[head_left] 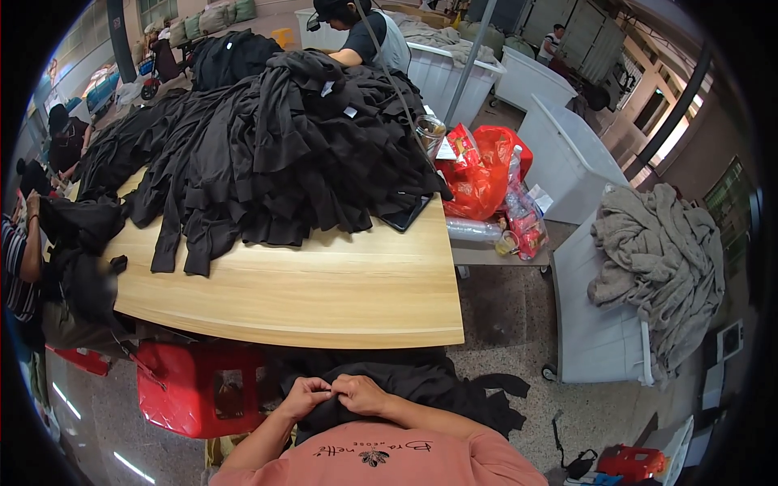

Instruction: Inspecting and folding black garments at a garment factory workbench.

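Across my lap lies a black garment (413,381), partly tucked below the near table edge. My left hand (306,398) pinches a bit of its cloth between thumb and fingers. Right beside it, almost touching, my right hand (361,395) is closed on the same garment with the fingers curled under. The exact spot they grip is too small to make out. Beyond the hands, a big heap of dark garments (267,146) covers the far part of the wooden table (324,292), with sleeves hanging toward me. A dark phone (405,212) lies at the heap's right edge.
A red plastic stool (182,397) stands at left. Right of the table are a red plastic bag (478,182), a glass jar (430,134) and a white bin (596,324) heaped with grey cloth (660,259). People work at the far side (369,40) and left (20,251).
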Motion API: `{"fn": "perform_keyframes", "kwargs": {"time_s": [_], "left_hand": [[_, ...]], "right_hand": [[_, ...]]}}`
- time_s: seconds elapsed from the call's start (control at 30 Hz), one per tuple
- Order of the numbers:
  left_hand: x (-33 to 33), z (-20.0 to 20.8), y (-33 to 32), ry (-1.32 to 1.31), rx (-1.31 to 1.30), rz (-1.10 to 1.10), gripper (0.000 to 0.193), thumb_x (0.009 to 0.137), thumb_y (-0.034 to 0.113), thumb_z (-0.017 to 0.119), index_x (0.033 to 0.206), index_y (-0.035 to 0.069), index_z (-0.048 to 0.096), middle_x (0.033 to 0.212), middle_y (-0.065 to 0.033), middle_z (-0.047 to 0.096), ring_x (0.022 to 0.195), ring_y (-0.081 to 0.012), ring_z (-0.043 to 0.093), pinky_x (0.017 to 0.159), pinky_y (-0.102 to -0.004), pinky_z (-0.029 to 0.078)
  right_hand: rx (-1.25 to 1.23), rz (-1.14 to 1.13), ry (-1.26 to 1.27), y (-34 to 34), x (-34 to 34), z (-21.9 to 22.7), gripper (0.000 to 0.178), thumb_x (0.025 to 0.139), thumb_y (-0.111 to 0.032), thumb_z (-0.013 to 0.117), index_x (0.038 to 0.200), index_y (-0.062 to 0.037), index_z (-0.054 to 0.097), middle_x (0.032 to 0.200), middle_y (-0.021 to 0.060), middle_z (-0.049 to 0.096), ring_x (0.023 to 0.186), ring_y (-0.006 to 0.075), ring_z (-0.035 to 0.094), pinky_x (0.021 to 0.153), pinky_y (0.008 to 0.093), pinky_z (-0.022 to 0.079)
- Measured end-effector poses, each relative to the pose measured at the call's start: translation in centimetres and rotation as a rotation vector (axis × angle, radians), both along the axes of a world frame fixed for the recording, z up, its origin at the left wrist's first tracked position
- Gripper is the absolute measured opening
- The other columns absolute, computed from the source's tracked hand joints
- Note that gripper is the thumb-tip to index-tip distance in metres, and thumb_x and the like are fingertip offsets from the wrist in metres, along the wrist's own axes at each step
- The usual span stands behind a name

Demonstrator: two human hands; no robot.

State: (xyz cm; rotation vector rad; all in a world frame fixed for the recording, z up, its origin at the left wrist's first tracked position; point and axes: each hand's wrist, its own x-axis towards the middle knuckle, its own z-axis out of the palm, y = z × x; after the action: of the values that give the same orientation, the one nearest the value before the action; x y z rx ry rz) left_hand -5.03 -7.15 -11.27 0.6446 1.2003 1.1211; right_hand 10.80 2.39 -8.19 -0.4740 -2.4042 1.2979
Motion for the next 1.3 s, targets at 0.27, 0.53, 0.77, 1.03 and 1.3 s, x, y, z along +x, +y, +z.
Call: {"fn": "perform_keyframes", "kwargs": {"time_s": [0.27, 0.53, 0.77, 1.03, 1.3], "left_hand": [[1.8, 0.2, 0.6, 0.317, 0.061, 0.129, 0.004, 0.074, 0.0, 0.063, 0.076, -0.002, 0.063, 0.069, -0.002, 0.062, 0.064, -0.0054, 0.052, 0.058, -0.0206, 0.043], [2.8, 0.8, -0.5, 0.692, 0.238, 0.136, 0.006, 0.069, 0.001, 0.061, 0.075, 0.0, 0.062, 0.067, -0.0123, 0.061, 0.061, -0.0178, 0.059, 0.058, -0.0272, 0.045], [3.6, 1.8, -0.4, 0.764, 0.156, 0.279, 0.005, 0.07, 0.004, 0.062, 0.073, -0.001, 0.061, 0.066, -0.0125, 0.061, 0.061, -0.0186, 0.06, 0.058, -0.0284, 0.046], [4.4, 1.1, 2.7, 0.837, 0.155, 0.414, 0.008, 0.075, 0.008, 0.061, 0.075, 0.0, 0.059, 0.066, -0.0147, 0.06, 0.058, -0.0211, 0.059, 0.056, -0.0298, 0.045], [4.8, -0.9, 2.0, 0.756, 0.085, 0.488, 0.009, 0.074, 0.007, 0.063, 0.076, -0.001, 0.06, 0.066, -0.0136, 0.061, 0.058, -0.0142, 0.057, 0.055, -0.0272, 0.044]], "right_hand": [[-0.359, -0.13, -0.044, 1.0, 0.0, -1.0, 0.015, 0.067, -0.006, 0.062, 0.081, -0.0019, 0.059, 0.065, 0.0083, 0.058, 0.057, 0.0124, 0.054, 0.055, 0.0273, 0.043], [-0.473, 0.09, -0.293, 2.1, 0.2, -1.5, 0.022, 0.064, -0.006, 0.067, 0.084, -0.001, 0.059, 0.066, 0.0062, 0.059, 0.061, 0.012, 0.054, 0.059, 0.0271, 0.043], [-0.032, -0.179, -0.182, -1.1, 0.4, -1.4, 0.014, 0.07, -0.015, 0.058, 0.078, -0.0036, 0.056, 0.074, 0.0161, 0.059, 0.071, 0.0354, 0.057, 0.062, 0.0432, 0.045], [-0.013, -0.368, -0.132, 0.9, -0.2, -1.4, 0.01, 0.069, -0.011, 0.059, 0.074, -0.003, 0.055, 0.072, 0.0177, 0.057, 0.068, 0.0363, 0.057, 0.059, 0.0422, 0.045], [-0.017, -0.371, -0.088, 0.7, -0.1, -2.6, 0.011, 0.068, -0.012, 0.059, 0.073, -0.0037, 0.054, 0.071, 0.016, 0.058, 0.066, 0.0354, 0.057, 0.058, 0.0428, 0.045]]}}
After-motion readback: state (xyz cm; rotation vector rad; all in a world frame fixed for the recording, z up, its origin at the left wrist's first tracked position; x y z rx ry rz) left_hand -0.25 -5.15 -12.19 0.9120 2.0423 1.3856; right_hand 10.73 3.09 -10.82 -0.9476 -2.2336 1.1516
